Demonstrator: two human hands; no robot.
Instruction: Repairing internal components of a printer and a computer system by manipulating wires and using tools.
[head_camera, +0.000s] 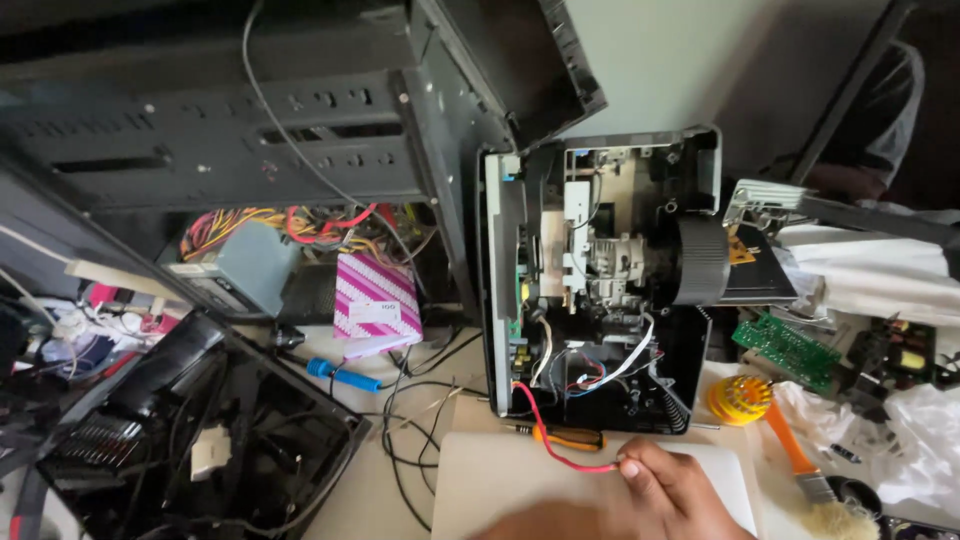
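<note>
Head view looks down on your cluttered bench, and only one of your hands shows: the hand (665, 495) at the bottom edge, most likely your right, though the frame cuts off the arm and you cannot be sure. Its fingertips (630, 468) are pinched on the free end of a thin red wire (545, 440). That wire curves up from your grip to the lower left corner of the opened black projector chassis (600, 290), which stands in the middle of the bench with its lens barrel and inner metal parts exposed. Your other hand is out of the frame.

Just beside the wire, between it and the chassis, lies an orange-handled screwdriver (565, 437), close to your fingertips but not touched by them. Your hand rests over a pale beige flat board (500, 480) that sits on the bench in front of the chassis.

To the right of your hand a yellow round spool (738, 400) sits near an orange-handled brush with pale bristles (805, 470), and a green circuit board (790, 348) lies just beyond them. To the left a pink-and-white striped box (375, 300) leans near a blue cylindrical tool (340, 375), with loose black cables around them. Behind all this stands a large black metal computer case (250, 130), with yellow and red wiring bundled under it.
</note>
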